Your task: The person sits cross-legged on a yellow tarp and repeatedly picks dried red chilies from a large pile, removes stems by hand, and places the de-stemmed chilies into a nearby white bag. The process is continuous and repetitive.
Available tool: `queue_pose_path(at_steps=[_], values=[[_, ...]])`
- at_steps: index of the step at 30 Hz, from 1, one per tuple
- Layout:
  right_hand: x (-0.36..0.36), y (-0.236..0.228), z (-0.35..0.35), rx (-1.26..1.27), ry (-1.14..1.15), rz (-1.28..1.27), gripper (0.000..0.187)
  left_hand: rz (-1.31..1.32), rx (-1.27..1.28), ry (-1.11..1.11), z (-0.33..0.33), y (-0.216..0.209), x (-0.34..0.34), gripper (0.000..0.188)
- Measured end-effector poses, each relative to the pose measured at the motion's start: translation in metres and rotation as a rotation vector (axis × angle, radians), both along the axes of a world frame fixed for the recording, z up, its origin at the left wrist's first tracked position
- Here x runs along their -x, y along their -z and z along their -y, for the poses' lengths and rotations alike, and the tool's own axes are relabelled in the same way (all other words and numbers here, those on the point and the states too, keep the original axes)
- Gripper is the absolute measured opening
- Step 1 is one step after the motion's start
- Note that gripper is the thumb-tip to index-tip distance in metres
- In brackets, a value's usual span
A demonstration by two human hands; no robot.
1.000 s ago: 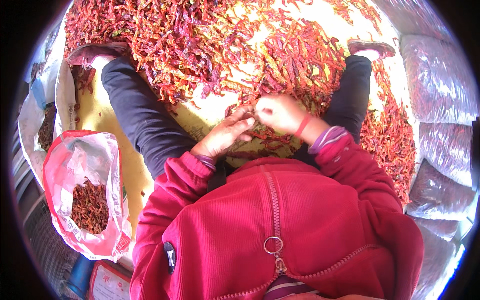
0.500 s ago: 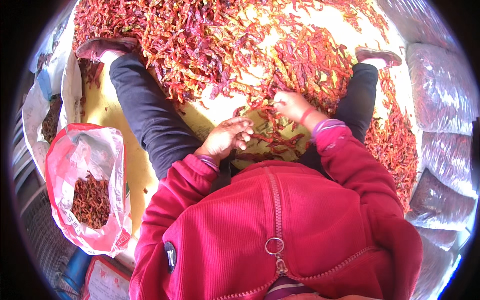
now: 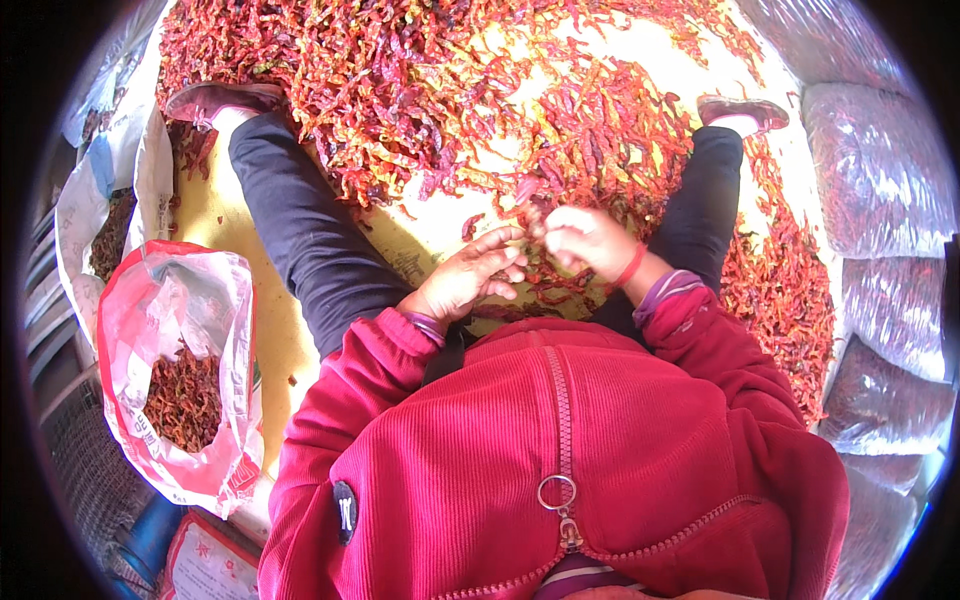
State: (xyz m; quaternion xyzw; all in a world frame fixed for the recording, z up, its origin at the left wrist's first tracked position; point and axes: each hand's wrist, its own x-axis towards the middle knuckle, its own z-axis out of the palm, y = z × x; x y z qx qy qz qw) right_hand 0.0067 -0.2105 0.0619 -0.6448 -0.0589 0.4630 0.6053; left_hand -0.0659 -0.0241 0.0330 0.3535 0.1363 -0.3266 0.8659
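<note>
Dried red chili peppers lie in a broad heap across the yellow floor sheet between and beyond my outstretched legs. My left hand is held over the near sheet, palm turned inward, fingers loosely spread with nothing visible in them. Close by on its right, my right hand has its fingers curled together. Its fingertips are smeared by motion, with a blurred brownish-red bit at them that I cannot make out. The two hands' fingertips almost meet. Several loose chilies lie beneath and behind the right hand, partly hidden by it.
To my left stands an open red-and-white sack with darker dried chilies inside. Another white sack stands beyond it. Filled clear plastic bags are stacked along the right side. A blue cylindrical object sits at lower left.
My right hand has moved left and slightly nearer, to beside the left hand's fingertips. The left hand has shifted slightly right, its fingers reaching out more. The whole view has shifted a little.
</note>
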Motion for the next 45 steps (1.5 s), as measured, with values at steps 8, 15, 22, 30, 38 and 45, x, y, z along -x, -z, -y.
queue_pose_path(at_steps=[8,15,22,30,38,45], values=[[0.019,0.013,-0.007,0.138,-0.170,0.043,0.008,-0.056,-0.002,0.001,-0.006,0.011,0.006,0.021],[0.005,-0.002,-0.033,-0.245,-0.122,0.116,0.021,-0.090,-0.095,0.061,-0.005,0.015,0.004,0.016],[0.008,0.014,-0.024,-0.079,-0.219,0.358,0.006,-0.042,-0.059,0.184,-0.009,0.009,0.005,0.017],[0.029,0.000,-0.010,0.016,-0.296,0.381,0.009,0.094,-0.167,0.448,-0.008,-0.003,0.014,0.020],[0.045,0.009,-0.006,0.311,-0.457,0.651,0.010,0.949,-0.900,0.499,0.009,0.009,0.022,0.018],[0.020,0.009,0.000,0.587,-0.565,0.670,0.017,0.665,-0.971,0.525,-0.004,0.025,0.015,0.020]])
